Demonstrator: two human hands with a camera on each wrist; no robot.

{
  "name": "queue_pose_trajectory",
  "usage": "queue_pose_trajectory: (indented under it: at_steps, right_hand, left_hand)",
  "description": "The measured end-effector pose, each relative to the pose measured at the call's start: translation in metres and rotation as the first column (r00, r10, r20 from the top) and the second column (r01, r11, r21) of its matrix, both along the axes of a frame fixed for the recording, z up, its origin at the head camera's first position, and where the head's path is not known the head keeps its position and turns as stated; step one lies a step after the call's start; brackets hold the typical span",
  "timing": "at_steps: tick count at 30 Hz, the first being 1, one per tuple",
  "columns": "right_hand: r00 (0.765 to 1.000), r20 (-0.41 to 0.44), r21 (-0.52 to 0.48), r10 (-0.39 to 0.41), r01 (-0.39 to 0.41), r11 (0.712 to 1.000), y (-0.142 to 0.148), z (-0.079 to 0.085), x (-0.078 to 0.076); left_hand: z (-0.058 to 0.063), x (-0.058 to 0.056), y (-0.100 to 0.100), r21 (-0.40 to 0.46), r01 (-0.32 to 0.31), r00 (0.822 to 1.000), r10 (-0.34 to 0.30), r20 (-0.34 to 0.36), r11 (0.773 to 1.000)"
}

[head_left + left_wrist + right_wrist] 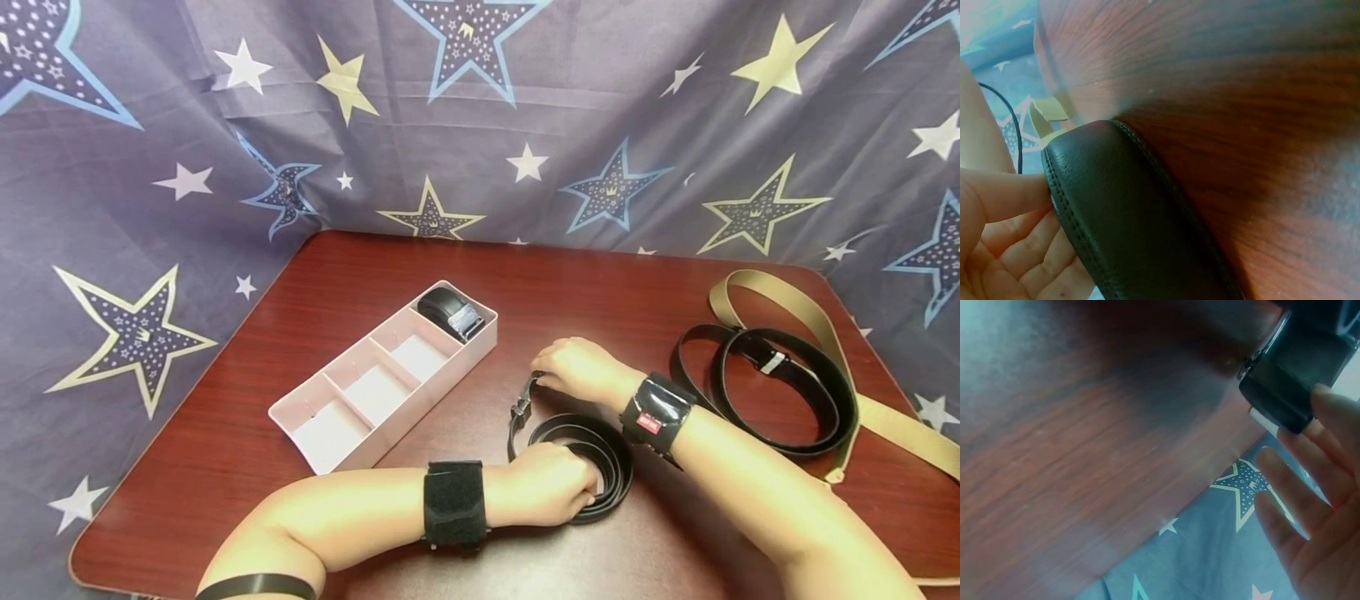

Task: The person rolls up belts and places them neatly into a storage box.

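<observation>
A black leather belt [621, 467] lies loosely coiled on the table below my two hands, and its stitched edge shows in the left wrist view. My left hand [543, 485] grips the coil from the left, with the thumb against the strap [1129, 206] and the fingers on its inner side. Above the coil, my right hand [579, 367] pinches the belt's buckle end between thumb and fingers. The dark buckle end [1285, 387] shows close up in the right wrist view, the other fingers spread loosely. From there a length of strap with a buckle [521, 407] drops toward the coil.
Left of the hands stands a pale pink divided box [435, 392], with a rolled black belt [444, 310] in its far compartment. At the right lie another looped black belt [806, 446] and a tan webbing belt [806, 304]. A star-patterned cloth [525, 108] hangs behind the table.
</observation>
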State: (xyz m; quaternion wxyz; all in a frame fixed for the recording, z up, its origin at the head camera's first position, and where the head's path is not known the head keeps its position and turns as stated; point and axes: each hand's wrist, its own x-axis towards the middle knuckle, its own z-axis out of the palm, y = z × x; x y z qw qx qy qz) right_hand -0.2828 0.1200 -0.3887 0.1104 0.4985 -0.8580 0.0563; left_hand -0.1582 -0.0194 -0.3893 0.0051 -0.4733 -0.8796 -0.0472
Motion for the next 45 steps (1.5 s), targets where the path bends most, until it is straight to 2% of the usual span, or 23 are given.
queue_pose_trajectory:
  at_steps: [5, 10, 18, 25, 34, 40, 45]
  right_hand:
    - [0.996, 0.058, 0.025, -0.071, 0.07, 0.997, 0.011, -0.002, 0.003]
    - [0.98, 0.135, 0.018, -0.147, 0.146, 0.989, 0.029, 0.002, 0.011]
    - [0.963, 0.204, 0.008, -0.176, 0.178, 0.984, 0.051, 0.0, 0.029]
    - [0.959, 0.214, 0.017, -0.187, 0.188, 0.982, 0.062, -0.002, 0.046]
    - [0.922, 0.314, 0.027, -0.226, 0.229, 0.973, 0.073, -0.003, 0.071]
    - [0.879, 0.42, -0.008, -0.226, 0.252, 0.968, 0.08, -0.007, 0.086]
    - [0.845, 0.48, -0.018, -0.237, 0.279, 0.96, 0.081, -0.007, 0.097]
  left_hand:
    - [-0.001, 0.0, 0.0, 0.003, 0.011, 1.0, -0.011, 0.009, 1.0]
    - [-0.001, -0.003, 0.001, -0.01, -0.002, 1.0, 0.002, 0.018, 1.0]
    - [0.0, -0.004, 0.001, 0.004, -0.014, 1.0, 0.014, 0.014, 1.0]
    - [0.0, -0.004, 0.001, 0.032, -0.02, 1.0, 0.019, 0.011, 0.999]
    - [-0.001, -0.003, 0.002, 0.033, -0.038, 0.999, 0.037, 0.012, 0.999]
    - [-0.001, -0.003, 0.003, 0.038, -0.032, 0.999, 0.032, -0.002, 0.999]
    - [-0.002, -0.005, 0.005, 0.031, -0.042, 0.999, 0.042, 0.016, 0.999]
